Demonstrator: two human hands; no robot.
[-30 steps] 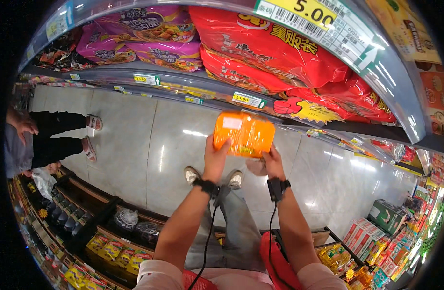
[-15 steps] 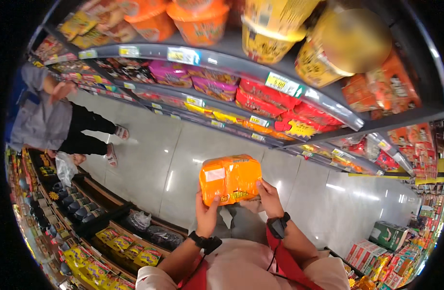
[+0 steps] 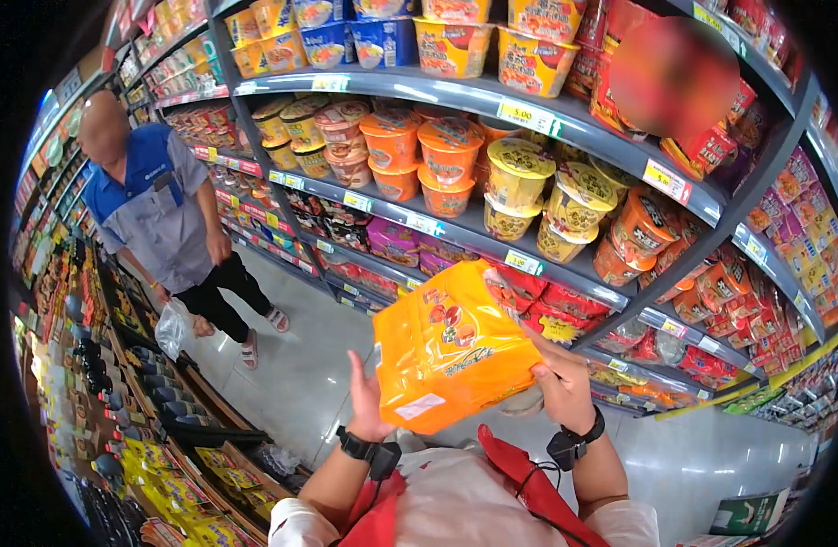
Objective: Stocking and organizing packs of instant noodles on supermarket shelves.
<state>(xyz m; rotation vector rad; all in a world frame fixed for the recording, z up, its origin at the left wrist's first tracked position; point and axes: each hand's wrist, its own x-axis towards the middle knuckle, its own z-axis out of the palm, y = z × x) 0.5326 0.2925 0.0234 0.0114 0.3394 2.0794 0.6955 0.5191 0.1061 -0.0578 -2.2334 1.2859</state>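
An orange plastic-wrapped multipack (image 3: pixel 455 342), which looks like instant noodles, is tilted in front of my chest, its printed face turned up. My right hand (image 3: pixel 567 387) grips its right end, thumb on top and the other fingers partly hidden. At the lower left corner is my left hand (image 3: pixel 372 406), open, with a digit stretched away from the wrap; its remaining fingers are partly behind the pack. Whether the left palm bears weight I cannot tell. Each wrist wears a black strap device.
Shelves ahead hold orange noodle tubs (image 3: pixel 451 150), yellow tubs (image 3: pixel 519 173) and red packs (image 3: pixel 565 305). A person (image 3: pixel 159 201) with a plastic bag (image 3: pixel 173 328) stands at left. Low bins with yellow packets (image 3: pixel 177 488) line the left side; a green box (image 3: pixel 749 512) sits at lower right.
My view has lifted, showing more shelves. The pack has come closer and turned, showing its printed face. My left hand has loosened from its edge; the right still grips.
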